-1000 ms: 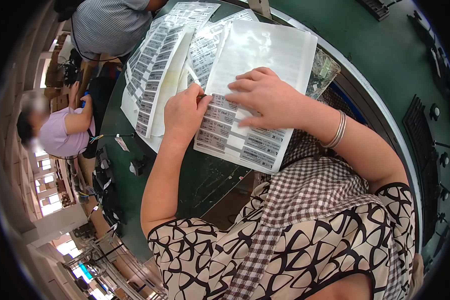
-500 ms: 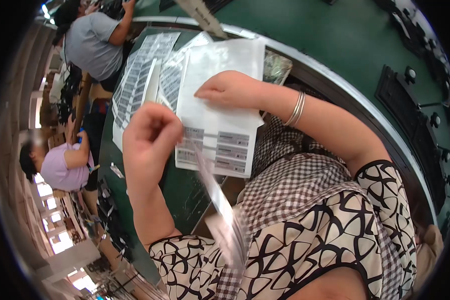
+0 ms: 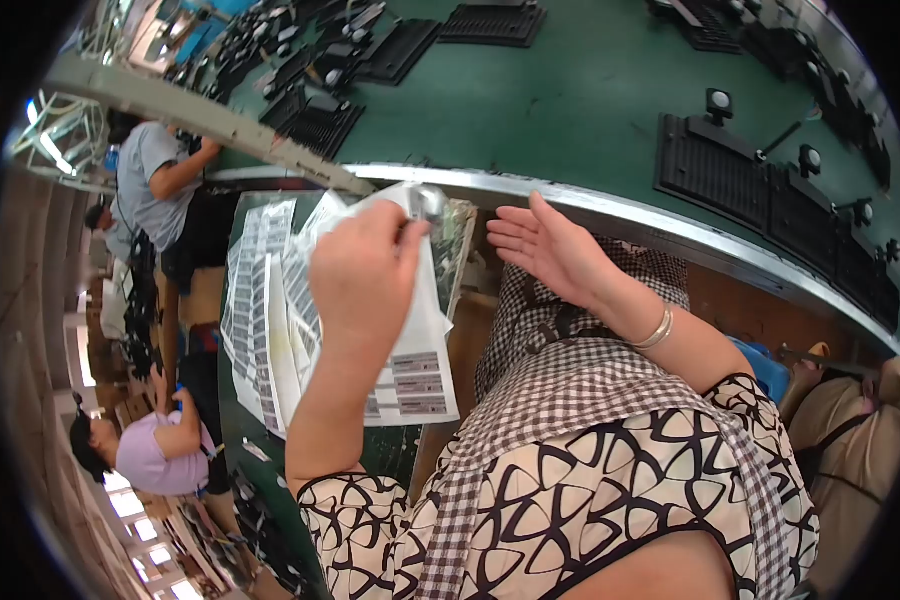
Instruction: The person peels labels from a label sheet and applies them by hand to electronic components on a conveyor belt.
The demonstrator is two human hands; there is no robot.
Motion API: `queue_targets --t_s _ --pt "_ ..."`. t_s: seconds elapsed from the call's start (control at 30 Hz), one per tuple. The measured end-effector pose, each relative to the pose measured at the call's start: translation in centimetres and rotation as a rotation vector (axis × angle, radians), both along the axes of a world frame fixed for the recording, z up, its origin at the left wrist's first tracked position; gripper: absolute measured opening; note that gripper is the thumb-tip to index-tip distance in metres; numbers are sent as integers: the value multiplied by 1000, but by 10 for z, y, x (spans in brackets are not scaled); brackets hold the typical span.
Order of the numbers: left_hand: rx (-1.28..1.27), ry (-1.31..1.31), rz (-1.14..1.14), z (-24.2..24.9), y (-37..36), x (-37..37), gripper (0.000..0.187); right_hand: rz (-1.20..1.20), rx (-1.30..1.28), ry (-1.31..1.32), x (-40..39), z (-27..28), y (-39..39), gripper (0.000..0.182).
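My left hand (image 3: 365, 265) is closed over the upper part of a white label sheet (image 3: 420, 345), with its back towards me. A small shiny, crumpled piece of film (image 3: 427, 204) shows at its fingertips, blurred. Rows of printed grey labels remain on the lower part of the sheet. My right hand (image 3: 552, 248) is held up to the right of the sheet, palm showing, fingers stretched out and nothing in it. Further label sheets (image 3: 262, 310) lie overlapping to the left, partly under the sheet and behind my left arm.
A metal-edged green bench (image 3: 570, 120) runs across the front, carrying black ribbed panels with round lamp heads (image 3: 715, 160). A beige bar (image 3: 220, 122) slants above the sheets at upper left. Two people (image 3: 160, 435) sit at the left; someone's beige clothing (image 3: 855, 450) shows at right.
My right hand has lifted off the sheet and moved right, opening out. The long shiny strip that hung below my left hand no longer hangs there. My left hand now covers the sheet's upper part.
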State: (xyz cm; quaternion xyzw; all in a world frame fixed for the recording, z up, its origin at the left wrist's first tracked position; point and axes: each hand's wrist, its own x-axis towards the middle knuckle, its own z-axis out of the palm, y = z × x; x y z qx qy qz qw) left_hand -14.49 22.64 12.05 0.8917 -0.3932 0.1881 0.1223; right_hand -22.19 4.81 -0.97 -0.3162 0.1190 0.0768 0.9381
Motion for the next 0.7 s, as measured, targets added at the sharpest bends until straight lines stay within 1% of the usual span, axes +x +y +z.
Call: queue_targets --t_s 0.07,0.1,0.17,0.2,0.27,0.33,0.43,0.6,0.7 --pt "-14 73 -168 -2 -19 -17 18 -53 63 5 3 1 -3 79" --pt "-46 149 -255 -5 -26 -25 17 -75 87 5 4 1 -5 79" --pt "-26 276 -368 -2 -36 -39 18 -67 4 11 -2 12 -12 78" --pt "-23 316 -376 -3 -39 -42 18 -59 -37 20 -6 15 -15 78" --pt "-17 397 -381 -5 -42 -45 17 -67 72 -17 -7 3 -17 77" --pt "-32 386 -340 -8 -42 -43 17 -102 177 -43 -8 -3 -14 74" --pt "-40 401 -297 -11 -40 -39 17 -104 236 -34 -16 5 -14 73" --pt "-62 408 -210 -33 -38 -28 17 -75 242 -58 -24 2 -12 71" --pt "-46 420 -189 -46 -36 -24 17 -73 196 -32 -28 5 -11 71"
